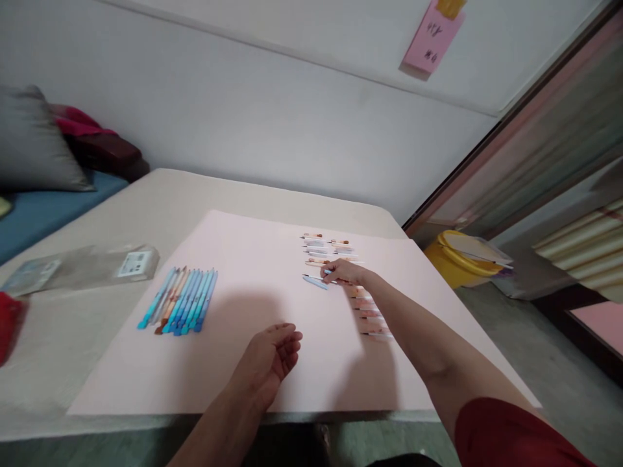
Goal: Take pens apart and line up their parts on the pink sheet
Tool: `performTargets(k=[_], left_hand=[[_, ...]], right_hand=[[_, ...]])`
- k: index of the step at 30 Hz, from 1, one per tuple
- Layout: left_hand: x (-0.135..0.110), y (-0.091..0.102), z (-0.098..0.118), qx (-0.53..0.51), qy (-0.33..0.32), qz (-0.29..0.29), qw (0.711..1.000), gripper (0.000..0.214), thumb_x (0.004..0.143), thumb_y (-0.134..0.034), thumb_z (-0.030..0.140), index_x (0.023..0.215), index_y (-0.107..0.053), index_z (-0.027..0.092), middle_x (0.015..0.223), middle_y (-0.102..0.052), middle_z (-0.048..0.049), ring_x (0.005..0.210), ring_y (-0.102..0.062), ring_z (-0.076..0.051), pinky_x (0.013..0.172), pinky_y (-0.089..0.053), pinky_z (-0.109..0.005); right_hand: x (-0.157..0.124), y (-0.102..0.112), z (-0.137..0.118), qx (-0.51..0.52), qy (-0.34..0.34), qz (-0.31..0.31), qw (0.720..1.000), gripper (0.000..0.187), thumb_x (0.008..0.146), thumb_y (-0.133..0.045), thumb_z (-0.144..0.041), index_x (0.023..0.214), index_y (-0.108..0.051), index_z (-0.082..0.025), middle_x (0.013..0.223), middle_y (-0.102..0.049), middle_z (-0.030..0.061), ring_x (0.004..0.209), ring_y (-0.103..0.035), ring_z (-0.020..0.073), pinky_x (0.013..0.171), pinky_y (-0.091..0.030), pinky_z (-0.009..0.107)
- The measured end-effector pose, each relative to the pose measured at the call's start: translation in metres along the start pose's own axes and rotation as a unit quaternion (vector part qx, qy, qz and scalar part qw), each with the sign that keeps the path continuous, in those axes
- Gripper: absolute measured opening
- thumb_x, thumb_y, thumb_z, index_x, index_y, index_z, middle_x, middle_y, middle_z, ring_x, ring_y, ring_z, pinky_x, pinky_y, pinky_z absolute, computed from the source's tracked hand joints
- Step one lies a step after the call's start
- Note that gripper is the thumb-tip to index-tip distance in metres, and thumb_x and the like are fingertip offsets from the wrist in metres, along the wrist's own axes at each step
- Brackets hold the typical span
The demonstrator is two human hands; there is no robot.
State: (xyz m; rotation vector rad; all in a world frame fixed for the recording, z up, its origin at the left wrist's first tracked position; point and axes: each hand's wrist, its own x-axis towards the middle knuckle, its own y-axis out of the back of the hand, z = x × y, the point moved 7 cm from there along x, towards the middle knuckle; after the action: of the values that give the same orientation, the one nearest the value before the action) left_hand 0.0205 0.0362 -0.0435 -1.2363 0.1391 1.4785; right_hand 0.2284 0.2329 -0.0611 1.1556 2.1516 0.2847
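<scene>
My right hand (341,271) reaches across the pale pink sheet (253,246), its fingertips pinched on a small light-blue pen part that they mostly cover. Just below the fingers lies a light-blue pen part (315,283) with a slim dark-tipped piece beside it. Rows of similar slim parts in brown, white and pale blue (315,245) lie beyond the hand. More dark-tipped parts in peach tones (372,314) lie under my right forearm. My left hand (275,350) hovers over the sheet near its front edge, fingers loosely curled and apart, holding nothing.
Several blue and brown pens (182,301) lie side by side on the left. Past them are clear plastic packaging (92,272) and a red object (10,324). A yellow bin (450,259) stands on the floor at right. A wall (272,123) rises behind the table.
</scene>
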Motion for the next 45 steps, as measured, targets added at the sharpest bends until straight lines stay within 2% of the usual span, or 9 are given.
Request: performTargets(k=[4, 7, 11, 17, 21, 28, 33, 38, 45], left_hand=[[0.0, -0.001, -0.001, -0.003, 0.001, -0.006, 1.0, 0.02, 0.067, -0.067, 0.013, 0.085, -0.059, 0.013, 0.077, -0.067, -0.0074, 0.056, -0.06, -0.009, 0.048, -0.046, -0.017], [0.0, -0.002, -0.003, -0.002, 0.002, -0.01, 1.0, 0.02, 0.067, -0.067, 0.013, 0.086, -0.059, 0.013, 0.077, -0.067, -0.0075, 0.057, -0.06, -0.009, 0.048, -0.046, -0.017], [-0.001, -0.003, -0.003, 0.001, 0.003, -0.01, 1.0, 0.021, 0.067, -0.067, 0.013, 0.086, -0.059, 0.013, 0.077, -0.067, -0.0075, 0.056, -0.059, -0.009, 0.048, -0.046, -0.017], [-0.003, -0.002, 0.001, -0.009, -0.007, -0.019, 1.0, 0.02, 0.067, -0.068, 0.012, 0.085, -0.059, 0.013, 0.077, -0.067, -0.0077, 0.057, -0.06, -0.009, 0.049, -0.047, -0.017], [-0.007, -0.003, 0.004, -0.013, -0.006, -0.032, 0.999, 0.018, 0.067, -0.067, 0.013, 0.083, -0.059, 0.013, 0.078, -0.067, -0.008, 0.058, -0.06, -0.009, 0.05, -0.047, -0.017], [-0.015, -0.007, 0.009, -0.016, -0.013, -0.046, 0.999, 0.017, 0.067, -0.067, 0.013, 0.082, -0.058, 0.012, 0.076, -0.066, -0.0067, 0.058, -0.059, -0.008, 0.051, -0.046, -0.017], [-0.016, -0.006, 0.011, -0.017, -0.02, -0.05, 0.998, 0.017, 0.068, -0.067, 0.014, 0.082, -0.058, 0.012, 0.077, -0.065, -0.0071, 0.058, -0.058, -0.008, 0.051, -0.046, -0.016], [-0.016, -0.004, 0.014, -0.017, -0.024, -0.043, 0.999, 0.018, 0.067, -0.067, 0.014, 0.083, -0.058, 0.011, 0.078, -0.065, -0.0079, 0.06, -0.058, -0.008, 0.052, -0.046, -0.017], [-0.011, -0.004, 0.015, -0.013, -0.03, -0.036, 0.999, 0.018, 0.067, -0.067, 0.013, 0.083, -0.058, 0.012, 0.077, -0.065, -0.0075, 0.059, -0.058, -0.008, 0.052, -0.046, -0.017]], right_hand=[[0.002, 0.011, 0.004, -0.026, -0.002, 0.049, 0.998, 0.023, 0.064, -0.06, -0.034, 0.073, -0.062, -0.013, 0.045, -0.044, -0.0042, 0.039, -0.03, 0.0063, 0.039, -0.022, 0.021], [0.006, 0.013, 0.0, -0.062, 0.0, 0.08, 0.995, 0.018, 0.065, -0.056, -0.029, 0.069, -0.061, -0.013, 0.048, -0.047, -0.0021, 0.043, -0.035, 0.0077, 0.041, -0.025, 0.021], [0.017, 0.004, -0.012, -0.119, 0.018, 0.101, 0.988, 0.014, 0.065, -0.053, -0.022, 0.07, -0.063, -0.014, 0.054, -0.052, -0.0011, 0.051, -0.043, 0.0093, 0.047, -0.03, 0.021], [0.03, -0.008, -0.029, -0.213, 0.042, 0.114, 0.969, 0.009, 0.06, -0.055, -0.016, 0.066, -0.062, -0.016, 0.058, -0.055, -0.0014, 0.057, -0.047, 0.0115, 0.052, -0.032, 0.021], [0.03, -0.006, -0.037, -0.265, 0.053, 0.12, 0.955, 0.014, 0.058, -0.056, -0.01, 0.067, -0.062, -0.017, 0.066, -0.061, -0.001, 0.063, -0.051, 0.0124, 0.058, -0.035, 0.02], [0.018, -0.005, -0.043, -0.342, 0.054, 0.163, 0.924, 0.013, 0.068, -0.054, -0.017, 0.076, -0.063, -0.017, 0.075, -0.064, 0.0006, 0.071, -0.055, 0.0132, 0.063, -0.037, 0.019], [0.014, -0.017, -0.05, -0.403, 0.059, 0.16, 0.899, 0.015, 0.076, -0.048, -0.022, 0.081, -0.063, -0.02, 0.082, -0.065, 0.0002, 0.074, -0.054, 0.0129, 0.061, -0.034, 0.019], [0.015, -0.023, -0.047, -0.463, 0.03, 0.143, 0.874, 0.013, 0.076, -0.049, -0.02, 0.078, -0.062, -0.021, 0.084, -0.066, 0.0019, 0.07, -0.054, 0.0142, 0.055, -0.029, 0.022], [0.014, -0.027, -0.048, -0.507, 0.013, 0.143, 0.85, 0.019, 0.082, -0.045, -0.028, 0.087, -0.063, -0.022, 0.093, -0.066, 0.0044, 0.08, -0.057, 0.0173, 0.059, -0.032, 0.023]])
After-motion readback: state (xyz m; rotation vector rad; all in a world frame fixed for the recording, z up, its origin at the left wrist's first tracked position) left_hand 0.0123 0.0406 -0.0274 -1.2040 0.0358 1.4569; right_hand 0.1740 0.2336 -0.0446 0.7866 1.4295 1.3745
